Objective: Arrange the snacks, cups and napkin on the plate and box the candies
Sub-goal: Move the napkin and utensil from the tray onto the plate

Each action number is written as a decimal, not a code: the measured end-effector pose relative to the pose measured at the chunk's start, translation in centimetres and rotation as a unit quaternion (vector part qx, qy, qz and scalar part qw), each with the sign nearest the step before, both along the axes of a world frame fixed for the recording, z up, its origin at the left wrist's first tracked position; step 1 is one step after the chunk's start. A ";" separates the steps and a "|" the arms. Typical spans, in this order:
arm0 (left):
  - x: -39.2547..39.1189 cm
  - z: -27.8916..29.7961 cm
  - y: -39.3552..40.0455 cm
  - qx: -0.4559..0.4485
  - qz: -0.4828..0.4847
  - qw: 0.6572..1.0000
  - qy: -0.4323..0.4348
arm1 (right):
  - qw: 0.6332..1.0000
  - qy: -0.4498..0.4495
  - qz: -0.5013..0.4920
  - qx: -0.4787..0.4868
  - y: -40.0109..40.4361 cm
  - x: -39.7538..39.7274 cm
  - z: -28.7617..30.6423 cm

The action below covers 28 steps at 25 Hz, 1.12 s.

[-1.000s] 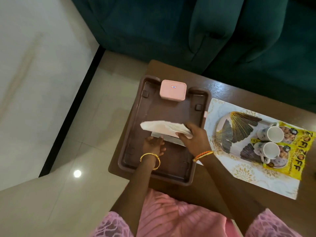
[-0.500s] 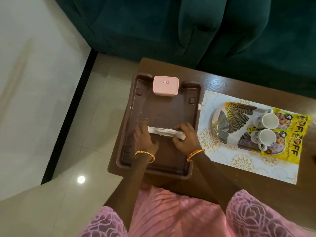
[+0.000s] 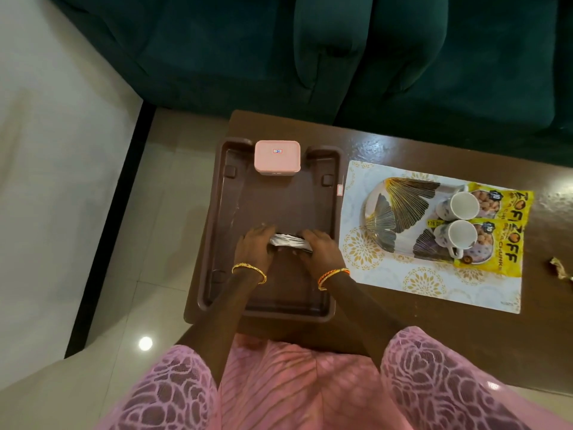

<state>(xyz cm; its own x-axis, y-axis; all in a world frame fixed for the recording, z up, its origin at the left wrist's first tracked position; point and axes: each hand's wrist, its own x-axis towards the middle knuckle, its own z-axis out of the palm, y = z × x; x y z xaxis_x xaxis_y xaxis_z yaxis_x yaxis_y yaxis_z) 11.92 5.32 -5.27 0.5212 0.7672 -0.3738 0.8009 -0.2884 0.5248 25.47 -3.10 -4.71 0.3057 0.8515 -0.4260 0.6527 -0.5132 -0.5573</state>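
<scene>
A white napkin (image 3: 289,241), folded into a narrow strip, lies on the brown tray (image 3: 217,212). My left hand (image 3: 255,245) presses its left end and my right hand (image 3: 321,249) presses its right end. A closed pink box (image 3: 277,156) sits at the tray's far edge. To the right, an oval plate (image 3: 400,209) with a gold leaf pattern holds two white cups (image 3: 463,204) (image 3: 459,235) standing on two yellow snack packets (image 3: 505,225). No candies can be made out.
The plate rests on a patterned white placemat (image 3: 403,283) on the dark wooden table (image 3: 542,321). A crumpled gold wrapper (image 3: 559,268) lies at the right edge. A green sofa (image 3: 341,57) stands behind the table. Tiled floor (image 3: 93,243) lies to the left.
The napkin went from half-unfolded and lifted to a narrow strip pressed flat on the tray. Both hands came down and closer together over it.
</scene>
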 end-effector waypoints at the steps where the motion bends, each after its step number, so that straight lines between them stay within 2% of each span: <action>1: 0.0 0.3 -0.1 0.006 -0.001 1.000 -0.021 | 1.000 0.004 -0.001 0.003 -0.1 0.1 0.1; 9: 1.7 4.2 -2.1 0.042 0.003 0.993 -0.114 | 0.996 0.024 -0.014 0.085 -2.3 3.5 4.3; 16: 12.9 7.6 -4.0 0.046 -0.052 0.984 -0.163 | 0.993 -0.020 -0.042 0.105 -4.9 14.3 8.6; 21: 21.5 5.6 -4.5 0.003 -0.042 0.989 -0.141 | 0.994 -0.052 -0.060 0.079 -5.0 22.1 6.7; 25: 25.8 2.4 -5.2 -0.017 0.021 0.992 -0.125 | 0.997 -0.072 -0.006 0.027 -3.6 26.8 3.3; 28: 27.4 0.3 -6.2 -0.036 0.033 0.993 -0.111 | 0.997 -0.077 0.029 -0.003 -3.2 28.9 1.2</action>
